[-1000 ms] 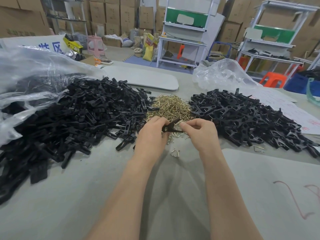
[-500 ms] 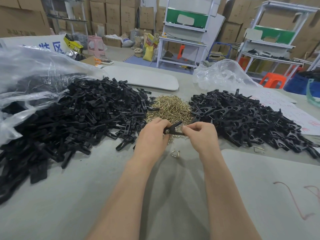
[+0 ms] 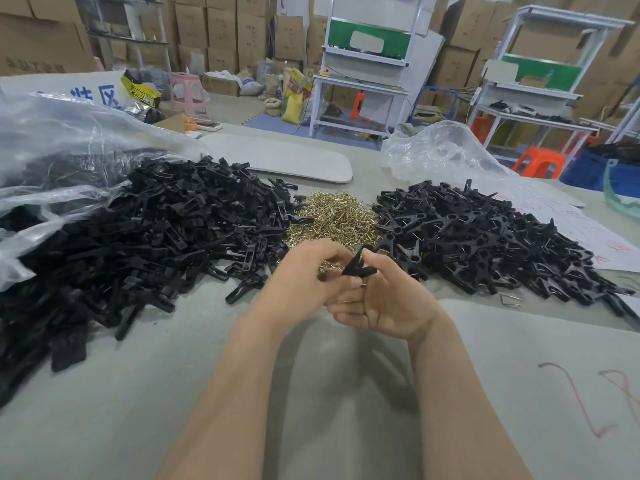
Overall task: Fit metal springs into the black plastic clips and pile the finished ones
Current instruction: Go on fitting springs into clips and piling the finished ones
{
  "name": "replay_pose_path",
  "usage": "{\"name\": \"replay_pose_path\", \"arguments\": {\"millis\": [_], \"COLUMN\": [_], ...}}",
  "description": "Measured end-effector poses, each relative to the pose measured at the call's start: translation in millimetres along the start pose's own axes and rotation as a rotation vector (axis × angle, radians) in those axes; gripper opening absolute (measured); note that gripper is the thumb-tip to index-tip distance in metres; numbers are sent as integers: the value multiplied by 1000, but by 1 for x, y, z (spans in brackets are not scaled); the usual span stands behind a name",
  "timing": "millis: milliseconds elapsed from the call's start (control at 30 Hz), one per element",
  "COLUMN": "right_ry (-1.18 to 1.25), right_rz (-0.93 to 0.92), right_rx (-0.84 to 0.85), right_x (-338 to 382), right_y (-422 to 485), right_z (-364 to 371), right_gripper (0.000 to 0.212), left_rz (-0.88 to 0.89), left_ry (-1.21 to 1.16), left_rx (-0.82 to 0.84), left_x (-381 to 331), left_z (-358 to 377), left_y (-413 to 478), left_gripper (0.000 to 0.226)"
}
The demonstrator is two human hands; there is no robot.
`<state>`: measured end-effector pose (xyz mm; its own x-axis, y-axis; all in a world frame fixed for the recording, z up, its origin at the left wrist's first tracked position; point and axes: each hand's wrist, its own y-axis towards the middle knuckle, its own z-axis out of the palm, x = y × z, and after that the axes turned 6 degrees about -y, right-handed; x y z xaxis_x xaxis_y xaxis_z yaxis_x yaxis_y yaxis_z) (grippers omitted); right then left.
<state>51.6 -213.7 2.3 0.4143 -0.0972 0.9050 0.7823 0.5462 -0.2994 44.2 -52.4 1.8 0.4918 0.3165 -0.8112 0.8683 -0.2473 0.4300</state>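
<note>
The black clip (image 3: 358, 265) is pinched between thumb and forefinger of the right hand (image 3: 384, 301), with the other fingers loosely spread beneath. Its lower end is gripped by the curled fingers of the left hand (image 3: 299, 277). The clip is held tilted just in front of the heap of brass springs (image 3: 332, 220). Left of the heap, a big pile of black clip pieces (image 3: 156, 233) is seen against a clear bag (image 3: 52, 143). Right of the heap, the assembled clips (image 3: 485, 237) are piled. Farther right of it, one loose spring (image 3: 509, 299) is seen on the surface (image 3: 173, 393).
</note>
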Motion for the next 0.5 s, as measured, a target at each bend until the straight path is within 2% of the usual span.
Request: {"name": "replay_pose_path", "arguments": {"millis": [300, 433, 500], "right_ry": [-48, -109, -179], "right_rz": [-97, -76, -93], "right_rx": [-104, -190, -292], "right_x": [-6, -4, 0], "right_y": [12, 12, 8], "right_z": [8, 6, 1], "right_gripper": [42, 56, 61], "left_rz": [7, -58, -97], "left_ry": [-30, -33, 70], "left_rx": [-22, -42, -36], "left_x": [-1, 3, 8], "left_z": [-2, -2, 0], "left_y": [0, 1, 2], "left_gripper": [19, 12, 15]}}
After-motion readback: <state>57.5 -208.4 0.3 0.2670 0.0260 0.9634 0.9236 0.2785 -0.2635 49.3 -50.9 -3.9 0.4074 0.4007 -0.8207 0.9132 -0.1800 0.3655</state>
